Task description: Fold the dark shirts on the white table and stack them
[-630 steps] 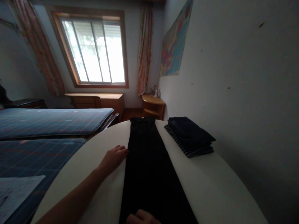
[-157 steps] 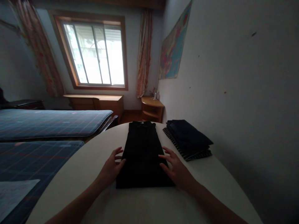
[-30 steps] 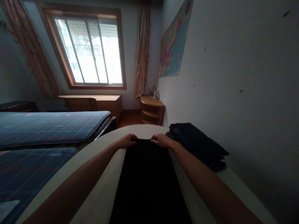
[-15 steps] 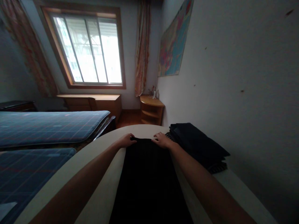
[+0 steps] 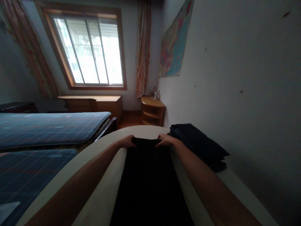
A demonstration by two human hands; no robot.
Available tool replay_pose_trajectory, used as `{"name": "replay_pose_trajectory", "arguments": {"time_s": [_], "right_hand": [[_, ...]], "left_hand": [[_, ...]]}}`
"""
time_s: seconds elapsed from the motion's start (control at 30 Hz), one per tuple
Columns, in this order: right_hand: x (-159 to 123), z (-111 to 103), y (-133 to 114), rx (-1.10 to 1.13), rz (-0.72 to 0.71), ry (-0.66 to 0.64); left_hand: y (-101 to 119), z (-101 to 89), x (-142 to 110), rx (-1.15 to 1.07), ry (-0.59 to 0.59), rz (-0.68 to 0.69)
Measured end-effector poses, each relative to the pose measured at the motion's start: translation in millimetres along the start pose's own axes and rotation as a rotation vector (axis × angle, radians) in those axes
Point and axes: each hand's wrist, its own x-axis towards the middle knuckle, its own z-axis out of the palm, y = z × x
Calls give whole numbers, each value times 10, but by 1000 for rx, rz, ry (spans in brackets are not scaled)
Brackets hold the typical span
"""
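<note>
Across the pale table (image 5: 137, 129), black cloth (image 5: 150, 175), probably soft and light, offers far-edge corners, each pinched between fingers and thumb by left hand (image 5: 127, 141) and right hand (image 5: 165, 140).

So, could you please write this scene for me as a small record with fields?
left hand: pinches the far edge of the black cloth, near its left corner
right hand: pinches the same edge, near the right corner
black cloth: laid lengthwise; near end out of view
surface: pale table with rounded edge
on the right: dark folded clothes, partly behind the right forearm
on the left: plaid mattress
far wall: window
</note>
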Motion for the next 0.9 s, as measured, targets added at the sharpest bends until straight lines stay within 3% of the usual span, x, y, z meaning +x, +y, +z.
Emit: {"name": "replay_pose_trajectory", "arguments": {"time_s": [0.2, 0.3, 0.57, 0.77, 0.9], "right_hand": [[-83, -122, -62, 15, -85, -33], [-128, -211, -37, 41, -155, 21], [-366, -489, -108, 280, -252, 23], [-915, -663, -336, 155, -401, 217], [-1384, -610, -423, 110, -419, 268]], "left_hand": [[90, -120, -80, -43, -30, 50], [156, -245, -165, -86, -38, 103], [370, -515, -366, -190, -43, 194], [623, -649, -869, -146, 72, 307], [795, -582, -1371, -39, 130, 380]]}}
